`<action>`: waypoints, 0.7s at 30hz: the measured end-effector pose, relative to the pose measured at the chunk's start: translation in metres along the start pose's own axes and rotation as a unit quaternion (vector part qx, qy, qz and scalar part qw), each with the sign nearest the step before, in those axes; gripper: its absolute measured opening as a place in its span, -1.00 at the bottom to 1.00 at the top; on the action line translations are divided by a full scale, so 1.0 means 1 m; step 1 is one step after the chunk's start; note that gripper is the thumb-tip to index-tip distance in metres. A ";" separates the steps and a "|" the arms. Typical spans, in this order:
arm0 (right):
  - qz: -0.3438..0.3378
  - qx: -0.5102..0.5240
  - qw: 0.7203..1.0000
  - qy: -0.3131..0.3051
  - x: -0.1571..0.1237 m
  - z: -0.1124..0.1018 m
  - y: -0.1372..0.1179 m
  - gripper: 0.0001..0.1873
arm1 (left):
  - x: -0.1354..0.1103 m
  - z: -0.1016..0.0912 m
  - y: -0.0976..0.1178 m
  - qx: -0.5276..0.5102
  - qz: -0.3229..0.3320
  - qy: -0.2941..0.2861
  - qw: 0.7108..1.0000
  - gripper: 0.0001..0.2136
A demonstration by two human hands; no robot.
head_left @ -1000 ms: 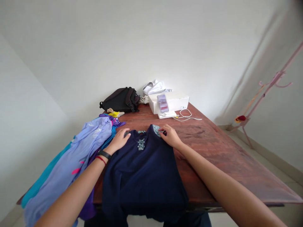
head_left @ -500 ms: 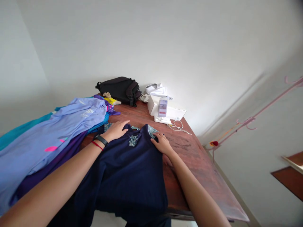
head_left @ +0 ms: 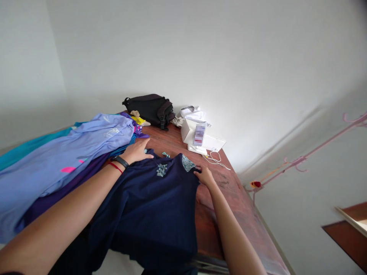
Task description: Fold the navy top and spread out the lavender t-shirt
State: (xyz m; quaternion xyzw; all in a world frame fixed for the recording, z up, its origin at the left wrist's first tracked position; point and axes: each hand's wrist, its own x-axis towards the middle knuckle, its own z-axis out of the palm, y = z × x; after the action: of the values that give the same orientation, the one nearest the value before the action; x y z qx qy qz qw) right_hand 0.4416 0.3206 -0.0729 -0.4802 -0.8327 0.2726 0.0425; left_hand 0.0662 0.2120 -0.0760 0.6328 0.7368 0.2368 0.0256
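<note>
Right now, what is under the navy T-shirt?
The navy T-shirt lies on a reddish-brown wooden table, its lower part hanging over the edge; anything directly beneath it is covered and cannot be seen.

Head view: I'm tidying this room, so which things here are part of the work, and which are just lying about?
Part of the work: navy T-shirt, left hand, right hand.

Lying about: lavender shirt pile, black bag, white box, white cable.
</note>
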 end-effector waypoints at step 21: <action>0.079 0.082 0.900 0.420 0.010 -0.007 0.036 -0.57 | 0.005 -0.015 -0.010 -0.037 -0.020 0.043 0.998 -0.38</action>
State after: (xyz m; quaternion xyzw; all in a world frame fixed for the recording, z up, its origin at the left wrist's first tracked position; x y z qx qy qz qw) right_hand 0.4663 0.3457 -0.0867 -0.6093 -0.6710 0.1156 0.4063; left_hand 0.0505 0.2107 -0.0650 0.6058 0.7402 0.2908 0.0221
